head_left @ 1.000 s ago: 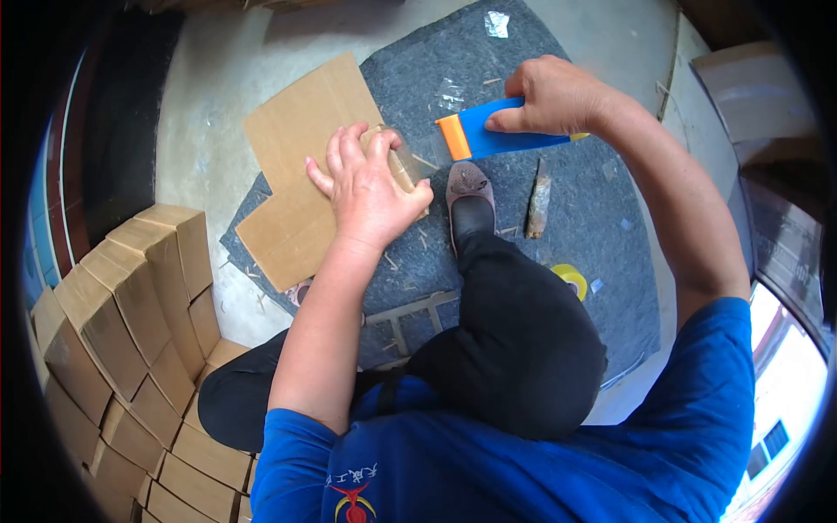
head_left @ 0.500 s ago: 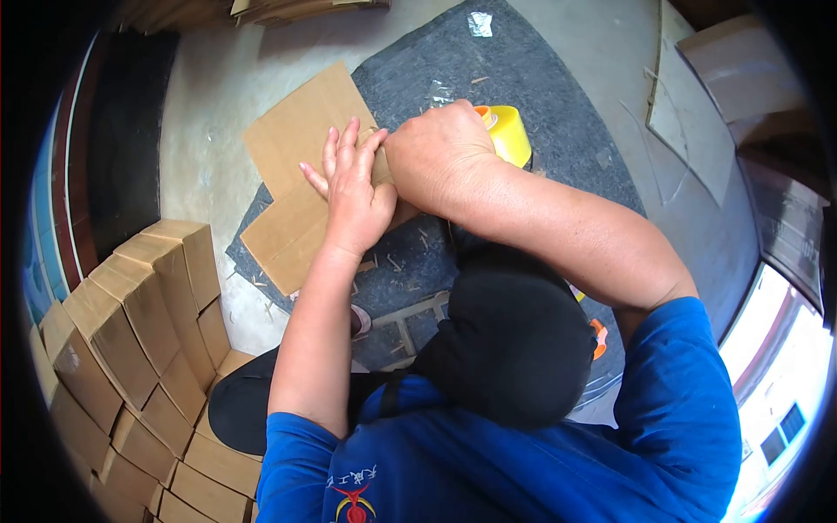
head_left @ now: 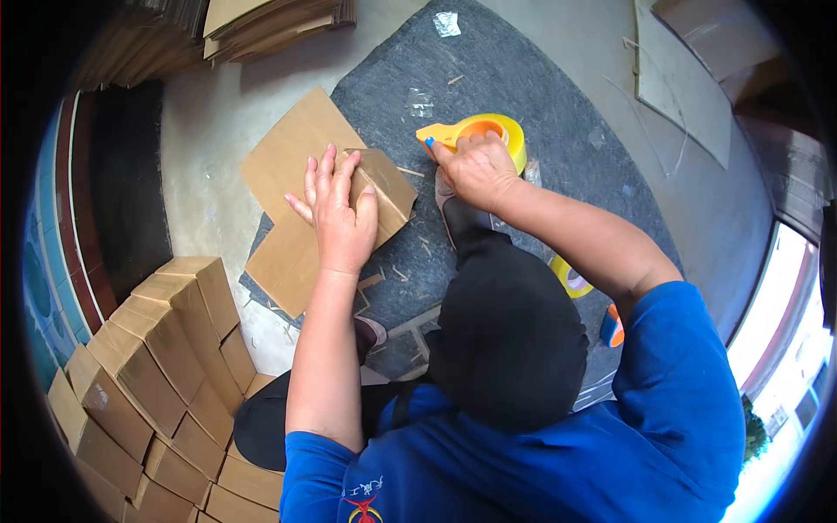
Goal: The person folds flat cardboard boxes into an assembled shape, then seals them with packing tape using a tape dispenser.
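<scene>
My left hand [head_left: 338,213] lies with its fingers spread on a brown cardboard box [head_left: 384,187] that has large flaps [head_left: 292,144] unfolded to the left. The thumb rests against the box's raised part, which has a shiny strip over its edge. To the right, my right hand [head_left: 481,170] is closed around an orange tape dispenser [head_left: 443,133] carrying a wide yellow roll of tape [head_left: 518,139]. The dispenser's nose points left, apart from the box. Part of its body is hidden behind my fingers.
Folded boxes stand in rows [head_left: 166,349] at the lower left. Flat cardboard is stacked [head_left: 270,30] at the top. A dark mat [head_left: 558,96] with scraps lies beneath the work. Another tape roll [head_left: 572,277] and an orange-and-blue object [head_left: 612,327] are near my right elbow.
My right hand has moved right, away from the box and my left hand, and the tape dispenser in it now shows plainly. My left hand stays on the cardboard. The view has shifted slightly.
</scene>
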Motion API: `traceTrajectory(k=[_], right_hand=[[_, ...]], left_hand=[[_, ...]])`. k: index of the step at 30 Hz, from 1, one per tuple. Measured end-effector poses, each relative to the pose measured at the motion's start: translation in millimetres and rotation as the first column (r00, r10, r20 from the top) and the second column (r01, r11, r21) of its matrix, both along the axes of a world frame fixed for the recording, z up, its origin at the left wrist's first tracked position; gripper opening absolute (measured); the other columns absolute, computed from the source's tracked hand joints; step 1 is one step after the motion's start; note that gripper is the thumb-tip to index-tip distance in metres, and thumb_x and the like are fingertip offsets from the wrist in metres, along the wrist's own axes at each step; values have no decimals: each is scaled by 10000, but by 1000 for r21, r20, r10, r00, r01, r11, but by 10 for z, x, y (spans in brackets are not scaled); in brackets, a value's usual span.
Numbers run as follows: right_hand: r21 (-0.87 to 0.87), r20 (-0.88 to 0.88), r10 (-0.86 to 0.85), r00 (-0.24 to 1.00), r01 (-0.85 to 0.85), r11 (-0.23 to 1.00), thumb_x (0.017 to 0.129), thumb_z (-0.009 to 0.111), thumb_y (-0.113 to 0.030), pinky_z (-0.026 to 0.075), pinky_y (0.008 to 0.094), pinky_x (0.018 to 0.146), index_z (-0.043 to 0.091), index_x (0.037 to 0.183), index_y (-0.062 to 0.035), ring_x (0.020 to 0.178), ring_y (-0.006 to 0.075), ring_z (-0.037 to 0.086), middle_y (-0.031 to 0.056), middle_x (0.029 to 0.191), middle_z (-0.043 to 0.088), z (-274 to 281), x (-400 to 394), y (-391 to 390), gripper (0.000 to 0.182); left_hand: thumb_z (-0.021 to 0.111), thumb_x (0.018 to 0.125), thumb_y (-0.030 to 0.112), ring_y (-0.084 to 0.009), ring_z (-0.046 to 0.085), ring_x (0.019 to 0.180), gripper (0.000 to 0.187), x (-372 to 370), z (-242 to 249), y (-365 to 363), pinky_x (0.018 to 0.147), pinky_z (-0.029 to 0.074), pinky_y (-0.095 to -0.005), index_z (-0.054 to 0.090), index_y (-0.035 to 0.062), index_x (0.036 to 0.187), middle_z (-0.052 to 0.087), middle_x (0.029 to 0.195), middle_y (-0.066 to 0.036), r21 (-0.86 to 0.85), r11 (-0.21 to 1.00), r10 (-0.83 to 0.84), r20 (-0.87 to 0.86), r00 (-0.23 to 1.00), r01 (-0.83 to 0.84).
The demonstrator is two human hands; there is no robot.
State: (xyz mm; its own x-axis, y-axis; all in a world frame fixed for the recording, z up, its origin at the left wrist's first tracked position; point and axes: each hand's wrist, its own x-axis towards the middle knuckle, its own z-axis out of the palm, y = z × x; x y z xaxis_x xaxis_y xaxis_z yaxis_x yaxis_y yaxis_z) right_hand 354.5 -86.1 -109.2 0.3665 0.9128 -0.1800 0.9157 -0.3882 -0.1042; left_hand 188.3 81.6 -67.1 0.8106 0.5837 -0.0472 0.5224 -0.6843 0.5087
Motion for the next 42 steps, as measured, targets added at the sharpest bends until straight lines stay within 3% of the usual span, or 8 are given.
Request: traceTrajectory(k=[5, 10, 15, 22, 27, 31, 35, 42], right_hand=[[114, 73, -217, 973, 208, 971, 867, 673, -309, 429, 406, 749, 564, 1319, -183, 912, 229, 609, 58, 934, 637, -572, 488, -375, 482], [7, 85, -403, 911, 404, 915, 794, 737, -257, 460, 438, 821, 631, 1218, -123, 992, 243, 593, 77, 989, 638, -850, 293, -366, 457], [459, -694, -107, 712, 552, 696, 878, 684, -298, 407, 435, 1019, 571, 1255, -30, 1167, 359, 515, 175, 1224, 575, -195, -169, 376, 476], [206, -923, -51, 381, 603, 771, 995, 449, -487, 256, 481, 1120, 344, 1484, -39, 1333, 385, 371, 218, 1472, 387, -681, -612, 820, 672], [307, -659, -230, 716, 535, 787, 959, 553, -405, 303, 462, 1089, 398, 1442, -36, 1322, 361, 393, 178, 1461, 411, -810, -304, 923, 627], [242, -834, -266, 484, 754, 611, 984, 525, -380, 299, 473, 1110, 428, 1417, -20, 1315, 363, 402, 179, 1440, 439, -680, -320, 878, 572], [165, -897, -203, 393, 722, 672, 985, 494, -405, 309, 454, 1107, 477, 1395, -46, 1315, 347, 416, 174, 1429, 461, -522, -575, 997, 546], [169, -734, -373, 567, 685, 709, 944, 535, -302, 352, 473, 1056, 551, 1318, -65, 1250, 324, 469, 114, 1344, 541, -944, -344, 1236, 443]], left_hand=[[597, 849, 180, -335, 246, 1476, 450, 41, 26, -21, 1151, -67, -655, 602, 193, 1300, 423, 1518, -82, 8, 1000, -1, -38, 999, 1], [587, 856, 151, -345, 247, 1476, 449, 50, 59, -41, 1150, -67, -649, 600, 185, 1304, 420, 1522, -84, -6, 1000, -12, -37, 999, 12], [586, 855, 116, -352, 255, 1474, 463, 67, 61, -62, 1145, -62, -653, 596, 179, 1314, 422, 1525, -84, -4, 1000, -11, -48, 999, 11], [565, 909, 156, -334, 241, 1484, 451, 49, 44, -69, 1155, -47, -632, 564, 168, 1360, 395, 1544, -97, 28, 999, -26, -65, 998, 28], [567, 913, 162, -331, 237, 1486, 465, 75, 52, -64, 1158, -44, -626, 551, 170, 1378, 385, 1548, -102, 46, 998, -40, -86, 996, 44], [573, 874, 120, -366, 242, 1477, 505, 62, 58, -97, 1150, -52, -648, 536, 142, 1377, 409, 1529, -117, 38, 999, -29, -56, 998, 31], [562, 876, 118, -363, 238, 1479, 578, 97, 46, -137, 1158, -52, -634, 453, 90, 1443, 400, 1532, -134, 45, 999, -17, -27, 999, 18], [520, 924, 144, -340, 241, 1485, 566, 74, -5, -108, 1175, -27, -597, 408, 72, 1474, 366, 1559, -133, 118, 993, -21, -66, 998, 28]])
